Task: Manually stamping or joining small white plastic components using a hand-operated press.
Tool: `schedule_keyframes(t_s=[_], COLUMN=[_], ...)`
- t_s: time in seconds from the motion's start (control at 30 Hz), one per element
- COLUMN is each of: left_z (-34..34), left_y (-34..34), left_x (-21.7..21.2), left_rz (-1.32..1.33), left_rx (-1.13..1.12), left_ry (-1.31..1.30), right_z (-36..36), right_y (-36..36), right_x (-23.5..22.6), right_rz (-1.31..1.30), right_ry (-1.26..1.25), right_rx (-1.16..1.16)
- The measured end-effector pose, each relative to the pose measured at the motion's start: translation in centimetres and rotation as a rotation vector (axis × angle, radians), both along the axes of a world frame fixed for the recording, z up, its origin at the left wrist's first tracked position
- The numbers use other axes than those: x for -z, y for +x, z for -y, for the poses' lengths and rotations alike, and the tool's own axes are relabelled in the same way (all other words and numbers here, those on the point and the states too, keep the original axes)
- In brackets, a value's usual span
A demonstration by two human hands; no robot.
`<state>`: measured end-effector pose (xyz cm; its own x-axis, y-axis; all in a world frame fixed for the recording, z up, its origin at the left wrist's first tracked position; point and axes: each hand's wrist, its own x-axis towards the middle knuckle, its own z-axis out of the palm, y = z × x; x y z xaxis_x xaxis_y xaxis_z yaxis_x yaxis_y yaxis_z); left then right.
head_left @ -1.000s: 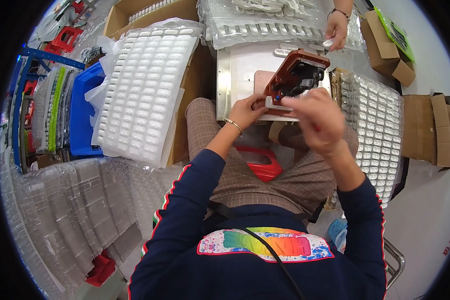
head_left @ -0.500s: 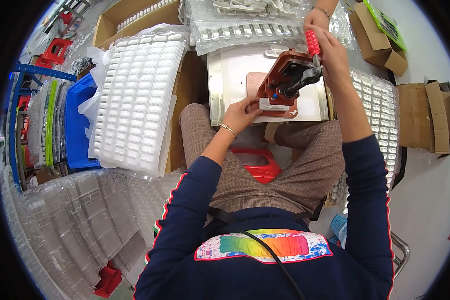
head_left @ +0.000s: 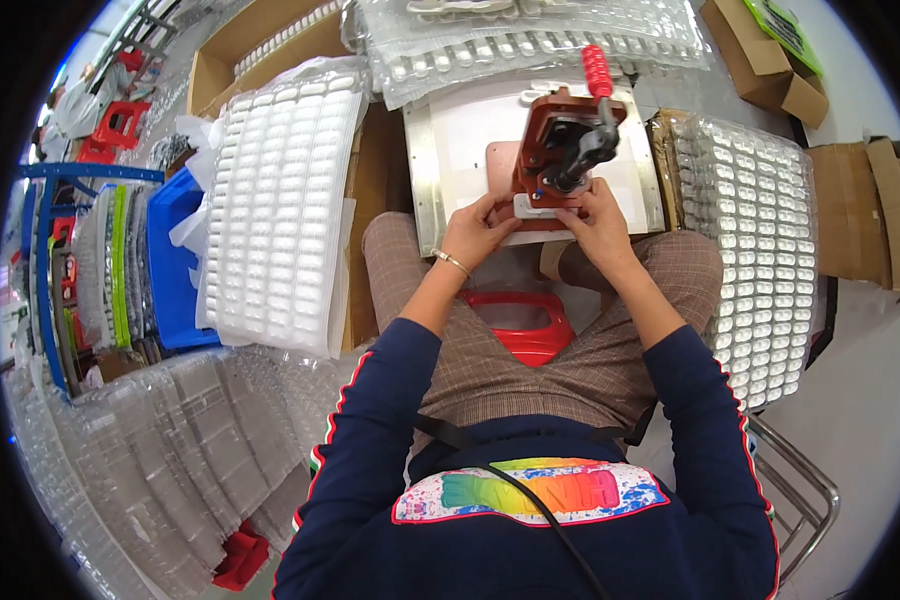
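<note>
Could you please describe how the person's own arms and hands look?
The left sleeve and right sleeve are navy, with red-and-white trim along their outer edges. The left hand is ungloved, with a slim, metallic-looking bracelet at its wrist; the right hand is also ungloved.

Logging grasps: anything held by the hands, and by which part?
The white piece at the red-brown press, by its ends: left hand on the left end, right hand on the right.

The right hand (head_left: 604, 228) has moved from the red lever grip (head_left: 596, 72) to the right end of the white piece (head_left: 536, 208).
</note>
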<state>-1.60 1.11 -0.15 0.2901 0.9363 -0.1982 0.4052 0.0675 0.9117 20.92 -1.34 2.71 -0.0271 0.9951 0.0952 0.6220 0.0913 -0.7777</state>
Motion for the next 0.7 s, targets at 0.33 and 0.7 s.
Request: schedule_keyframes(t_s=[0.33,0.7], left_z=[0.2,0.1], left_y=[-0.9,-0.1], left_x=[2.2,1.4], left_rz=[-0.018,0.082], left_rx=[-0.051,-0.089], left_ry=[0.096,-0.051], right_z=[0.1,-0.4], right_y=[0.8,11.8], right_x=[0.7,-2.8], right_rz=[0.155,-0.132], right_ry=[0.162,0.02], right_rx=[-0.142,0.024])
